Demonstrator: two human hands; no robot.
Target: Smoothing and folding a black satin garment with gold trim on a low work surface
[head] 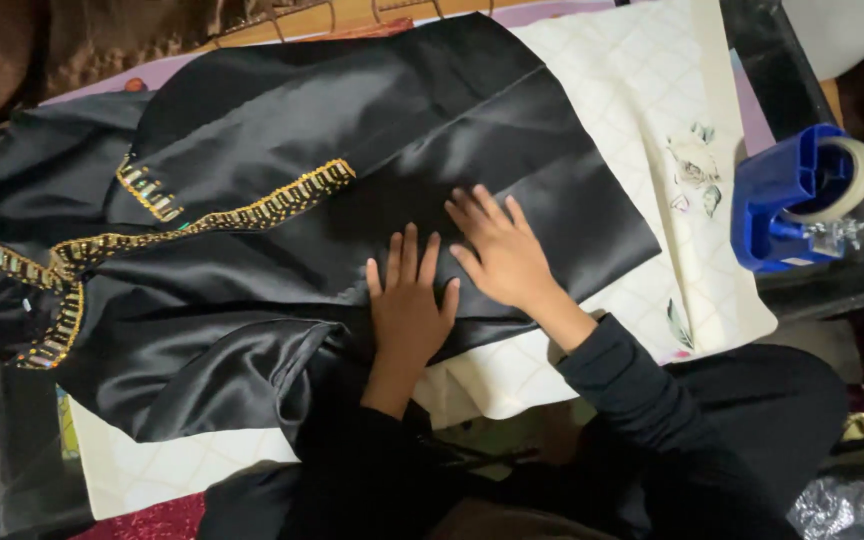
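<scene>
A black satin garment [282, 230] with gold beaded trim [252, 212] lies spread out on a white quilted cloth [642, 110]. My left hand [409, 300] rests flat on the garment near its lower edge, fingers apart. Beside it, my right hand [497, 250] also presses flat on the black fabric, fingers spread and pointing up-left. Both hands hold nothing. Dark sleeves cover both forearms.
A blue tape dispenser [787, 195] with a roll of tape stands on a dark surface at the right. The white cloth has a flower print [694, 165] near its right edge. Brown fabric lies at the top left, sparkly fabric at the bottom.
</scene>
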